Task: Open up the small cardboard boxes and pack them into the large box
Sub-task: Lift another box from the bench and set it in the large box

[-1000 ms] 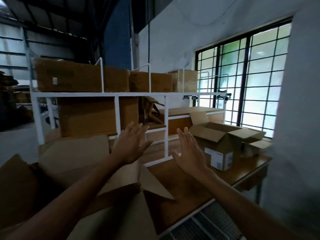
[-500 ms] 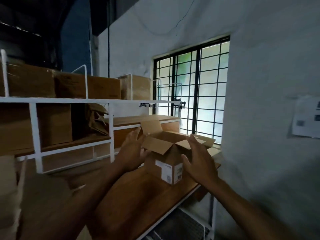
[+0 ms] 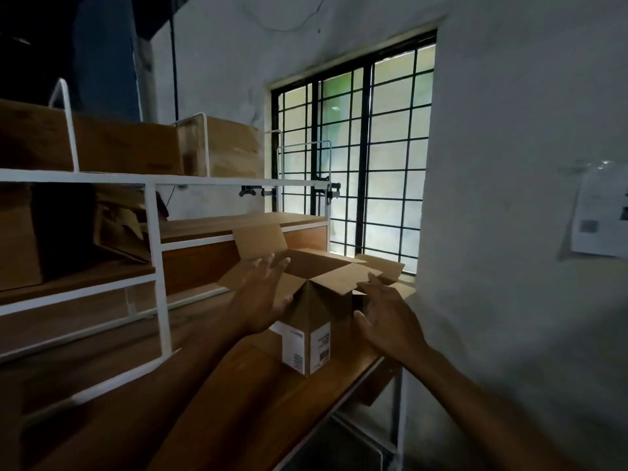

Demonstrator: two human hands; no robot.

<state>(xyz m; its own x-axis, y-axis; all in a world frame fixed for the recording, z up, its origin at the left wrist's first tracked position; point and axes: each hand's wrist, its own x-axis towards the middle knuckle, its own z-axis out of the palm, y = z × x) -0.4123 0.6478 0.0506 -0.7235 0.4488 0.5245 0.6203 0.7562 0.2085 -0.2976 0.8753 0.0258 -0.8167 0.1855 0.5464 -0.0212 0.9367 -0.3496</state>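
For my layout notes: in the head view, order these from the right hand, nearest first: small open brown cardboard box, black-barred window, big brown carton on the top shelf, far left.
1. Small open brown cardboard box, right beside the right hand.
2. Black-barred window, behind the box.
3. Big brown carton, far left, on the top shelf.

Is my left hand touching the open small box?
Cannot tell: the head view shows the left hand overlapping the small box with any contact hidden.
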